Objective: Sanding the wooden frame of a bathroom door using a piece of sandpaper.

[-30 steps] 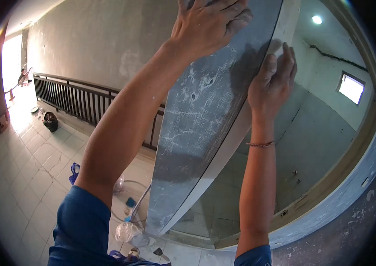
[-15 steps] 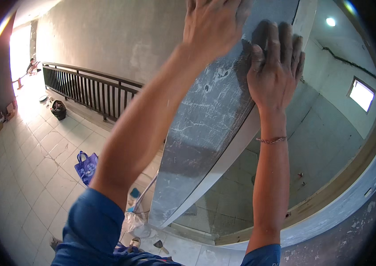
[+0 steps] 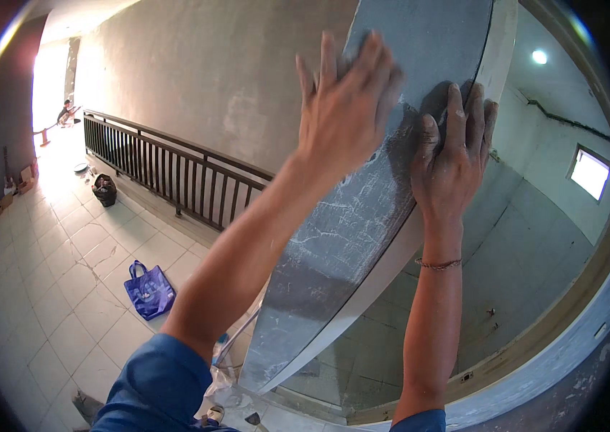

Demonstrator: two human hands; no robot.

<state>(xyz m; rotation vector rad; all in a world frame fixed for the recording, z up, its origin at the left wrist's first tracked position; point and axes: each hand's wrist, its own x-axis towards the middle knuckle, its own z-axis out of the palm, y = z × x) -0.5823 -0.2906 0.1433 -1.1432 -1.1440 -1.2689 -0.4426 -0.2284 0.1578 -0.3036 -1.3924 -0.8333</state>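
Note:
A grey wall end [image 3: 348, 216], a narrow upright face with whitish scratches and darker patches, stands in front of me. My left hand [image 3: 344, 108] is raised at its left edge, fingers stretched and apart, slightly smeared by motion. Whether anything lies under that palm is hidden. Lower and to the right, my right hand [image 3: 452, 147] rests flat against the wall near its right edge, fingers spread and dusty, with a braided bracelet [image 3: 438, 264] round the wrist. Alongside that edge runs a pale frame strip [image 3: 391, 266].
On the left, a dark metal railing [image 3: 175, 173] runs along the tiled floor [image 3: 53, 302]. A blue bag [image 3: 150, 290] and a black bag [image 3: 104, 190] stand there. A distant person [image 3: 66, 113] is near the bright opening. At right is a tiled room with a small window [image 3: 590, 173]. A scraper [image 3: 253, 418] lies below.
My left hand has come down along the wall, its fingers now fully in sight. My right hand stays against the wall; the whole view has shifted slightly upward.

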